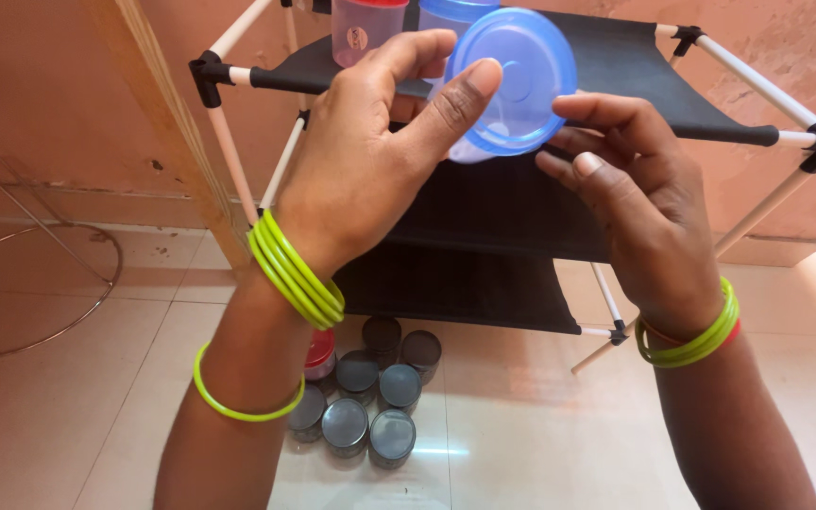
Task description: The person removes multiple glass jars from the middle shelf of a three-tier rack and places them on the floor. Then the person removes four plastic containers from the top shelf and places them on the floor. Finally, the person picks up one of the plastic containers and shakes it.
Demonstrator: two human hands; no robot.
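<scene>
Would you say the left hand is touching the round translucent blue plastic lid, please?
Touching: the head view shows the left hand with its thumb pressed across the face of the round translucent blue plastic lid.

left hand [361, 161] raised, fingers pinching (thumb extended) | right hand [635, 198] raised, fingers curled

Pretty bright, warm daylight here, seems to come in from the right since the glossy cream tiled floor [540, 444] has a washed-out glare patch at the far right and a small white glint by the round steel tins [370, 430]. Soft shadows under the black fabric shelf rack [484, 217]. Sharp focus overall, slight wide-angle bending at the edges.
</scene>
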